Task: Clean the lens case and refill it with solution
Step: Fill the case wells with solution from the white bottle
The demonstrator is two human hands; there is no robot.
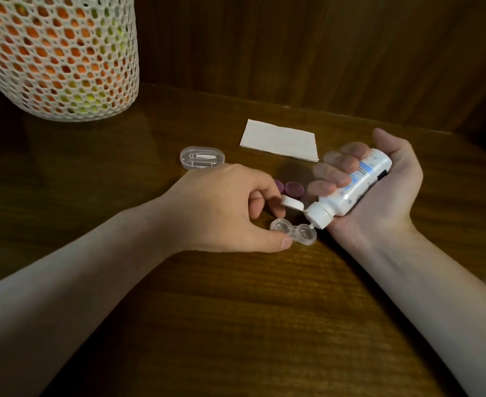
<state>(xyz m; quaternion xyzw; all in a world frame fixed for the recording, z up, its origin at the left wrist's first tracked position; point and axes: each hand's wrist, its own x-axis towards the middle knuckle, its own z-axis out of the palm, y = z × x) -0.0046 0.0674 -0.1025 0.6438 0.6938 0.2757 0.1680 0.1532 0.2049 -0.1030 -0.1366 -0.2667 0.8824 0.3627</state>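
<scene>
Head view: the lens case (293, 232), clear, two wells joined side by side, lies flat on the wooden table (236, 325) near centre, its long axis running left to right and a little toward the viewer at the right end. Both wells uncapped; whether they hold liquid I cannot tell. The left hand (224, 207) comes in from the left and pinches the case's left well, thumb on the near edge, curled fingers behind it, steadying it against the table. The right hand (379, 190) holds the solution bottle (353, 187), palm up, fingers wrapped over its body, heel of the hand near the table. Bottle is tipped steeply, base up and to the right, nozzle down and to the left; flip cap (292, 202) hangs open above the case. The nozzle tip sits directly over the right well, just at its rim; touching or not, unclear. Judged step: dispensing solution into the right well; the left well lies under the other hand's side, so the nozzle must shift left along the case axis next. Behind the case: two purple caps (293, 188), side by side. Farther back a small clear box (201, 157) and a folded tissue (279, 140). Far left, a white mesh basket (58, 55).
</scene>
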